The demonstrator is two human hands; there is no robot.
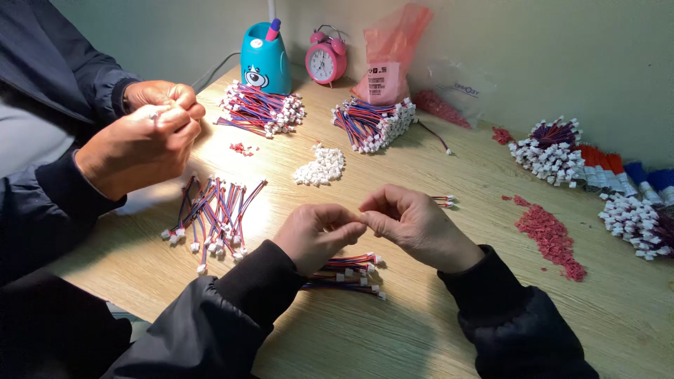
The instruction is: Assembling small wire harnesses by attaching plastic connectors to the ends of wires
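Observation:
My left hand (317,235) and my right hand (414,223) meet above the wooden table (421,330), fingertips pinched together on a small piece that the fingers hide. Under my left hand lies a short stack of red, blue and black wire leads with white plugs (347,272). A loose spread of the same wire leads (214,219) lies to the left. A small heap of white plastic connectors (321,167) sits beyond my hands.
A co-worker's two hands (144,133) work close together at the left. Wire bundles (261,109), (372,123), (551,149) lie at the back, with a blue lamp base (265,62), a pink alarm clock (326,61), a pink bag (390,60) and red bits (551,237).

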